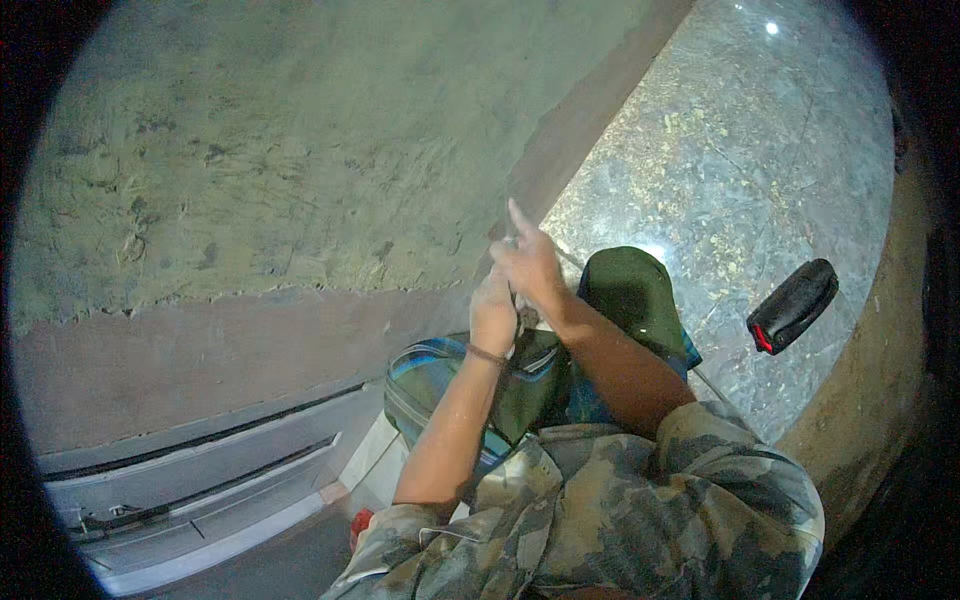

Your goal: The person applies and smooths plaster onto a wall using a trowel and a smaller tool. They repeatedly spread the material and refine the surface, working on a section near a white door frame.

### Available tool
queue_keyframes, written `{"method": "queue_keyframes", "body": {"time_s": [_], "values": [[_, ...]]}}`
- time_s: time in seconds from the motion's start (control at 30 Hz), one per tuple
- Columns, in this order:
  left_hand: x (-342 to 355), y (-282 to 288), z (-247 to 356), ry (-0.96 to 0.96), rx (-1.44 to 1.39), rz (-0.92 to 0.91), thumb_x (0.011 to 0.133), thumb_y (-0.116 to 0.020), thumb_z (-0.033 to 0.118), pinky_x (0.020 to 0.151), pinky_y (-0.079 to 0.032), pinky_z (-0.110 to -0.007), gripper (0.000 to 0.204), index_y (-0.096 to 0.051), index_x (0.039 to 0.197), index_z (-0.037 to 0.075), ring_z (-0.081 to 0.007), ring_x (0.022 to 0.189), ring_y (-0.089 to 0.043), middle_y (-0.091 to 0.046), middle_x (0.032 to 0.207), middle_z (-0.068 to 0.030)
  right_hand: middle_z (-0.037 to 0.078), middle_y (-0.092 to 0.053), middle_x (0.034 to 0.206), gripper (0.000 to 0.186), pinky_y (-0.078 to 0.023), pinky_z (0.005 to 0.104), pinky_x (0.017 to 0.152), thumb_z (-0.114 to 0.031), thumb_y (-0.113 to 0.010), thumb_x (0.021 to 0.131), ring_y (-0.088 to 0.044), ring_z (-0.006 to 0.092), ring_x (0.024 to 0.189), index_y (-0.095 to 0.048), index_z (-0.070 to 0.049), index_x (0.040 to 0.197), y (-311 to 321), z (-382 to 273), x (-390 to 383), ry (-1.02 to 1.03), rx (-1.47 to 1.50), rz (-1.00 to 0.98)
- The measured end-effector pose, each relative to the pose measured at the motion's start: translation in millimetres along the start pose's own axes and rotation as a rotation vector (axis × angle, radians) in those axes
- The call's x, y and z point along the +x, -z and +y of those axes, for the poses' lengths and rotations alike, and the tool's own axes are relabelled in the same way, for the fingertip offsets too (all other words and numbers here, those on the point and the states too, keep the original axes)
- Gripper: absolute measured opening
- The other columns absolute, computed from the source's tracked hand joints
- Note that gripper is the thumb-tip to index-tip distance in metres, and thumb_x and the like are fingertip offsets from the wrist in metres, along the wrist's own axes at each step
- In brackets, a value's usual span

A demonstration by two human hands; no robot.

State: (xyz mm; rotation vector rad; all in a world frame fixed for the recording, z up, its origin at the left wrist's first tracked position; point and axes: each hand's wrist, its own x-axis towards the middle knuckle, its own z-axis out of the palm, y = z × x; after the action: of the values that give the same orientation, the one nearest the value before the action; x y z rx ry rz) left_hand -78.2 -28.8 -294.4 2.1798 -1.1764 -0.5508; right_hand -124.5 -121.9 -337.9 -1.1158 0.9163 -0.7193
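Observation:
My left hand [492, 308] and my right hand [533, 266] meet in front of me, above my lap and close to the wall. The left is closed, with a thin band round its wrist. My right hand lies over the left one's fingertips, its fingers curled in while one digit points up. Something small and greyish shows between the hands, too little of it to name. Below them, green cloth with blue stripes [430, 362] lies over my left knee. My right knee [628, 290] is in dark green.
Ahead stands a rough wall [280, 160], greenish above a brown band. A black pouch [793, 305] with a red end lies on the shiny, mottled floor [730, 150] at the right. At the lower left are a grey panelled door [210, 470] with a latch and a red object [361, 524].

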Motion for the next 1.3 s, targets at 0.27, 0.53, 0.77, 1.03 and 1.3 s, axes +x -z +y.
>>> {"method": "queue_keyframes", "body": {"time_s": [0.27, 0.53, 0.77, 1.03, 1.3], "values": [[31.9, -2.6, 0.8, -0.209, 0.241, -0.011, 0.106, -0.041, 0.016, 0.071, -0.051, -0.049, 0.031, -0.062, 0.116, -0.003, -0.0389, 0.083, -0.067, -0.069, 0.092, -0.0226, -0.001, -0.059, 0.076, 0.083, -0.047, 0.0241, 0.058, -0.001, -0.06, 0.088, -0.052, 0.0064, 0.062, -0.023, 0.002, 0.162, 10.1, 0.0, 25.9, 0.183, -0.001, 0.101], [-12.9, 13.1, 15.1, 0.058, 0.018, -0.012, 0.104, -0.044, 0.013, 0.079, -0.049, -0.054, 0.026, -0.061, 0.111, -0.005, -0.0466, 0.093, -0.065, -0.067, 0.099, -0.0286, 0.017, -0.063, 0.126, 0.083, -0.053, 0.0245, 0.074, 0.005, -0.061, 0.087, -0.063, 0.0149, 0.096, -0.023, 0.006, 0.161, -7.1, 15.0, 13.2, 0.298, 0.005, 0.01], [47.0, -15.4, 6.6, -0.207, 0.27, -0.032, 0.106, -0.04, 0.015, 0.08, -0.049, -0.054, 0.031, -0.061, 0.11, -0.007, -0.0478, 0.094, -0.065, -0.067, 0.103, -0.0295, 0.004, -0.063, 0.086, 0.085, -0.049, 0.0255, 0.058, 0.001, -0.063, 0.087, -0.054, 0.007, 0.063, -0.025, -0.002, 0.163, 18.8, 1.3, 42.6, 0.009, 0.176, 0.015], [-15.0, 17.8, 35.6, 0.2, -0.109, -0.029, 0.109, -0.035, 0.023, 0.076, -0.049, -0.048, 0.041, -0.063, 0.111, -0.006, -0.0409, 0.088, -0.066, -0.068, 0.092, -0.0257, 0.016, -0.065, 0.123, 0.083, -0.054, 0.0263, 0.071, 0.005, -0.061, 0.084, -0.061, 0.0114, 0.076, -0.028, 0.005, 0.16, -9.4, 15.7, 7.6, 0.454, -0.281, 0.143], [48.1, -8.7, 15.1, -0.136, 0.233, -0.057, 0.105, -0.043, 0.021, 0.068, -0.048, -0.049, 0.032, -0.061, 0.118, -0.003, -0.0407, 0.076, -0.063, -0.066, 0.088, -0.0246, 0.011, -0.064, 0.116, 0.083, -0.051, 0.0229, 0.067, 0.002, -0.062, 0.085, -0.058, 0.0097, 0.075, -0.027, 0.006, 0.159, 17.7, 2.9, 41.9, 0.003, 0.252, 0.041]]}}
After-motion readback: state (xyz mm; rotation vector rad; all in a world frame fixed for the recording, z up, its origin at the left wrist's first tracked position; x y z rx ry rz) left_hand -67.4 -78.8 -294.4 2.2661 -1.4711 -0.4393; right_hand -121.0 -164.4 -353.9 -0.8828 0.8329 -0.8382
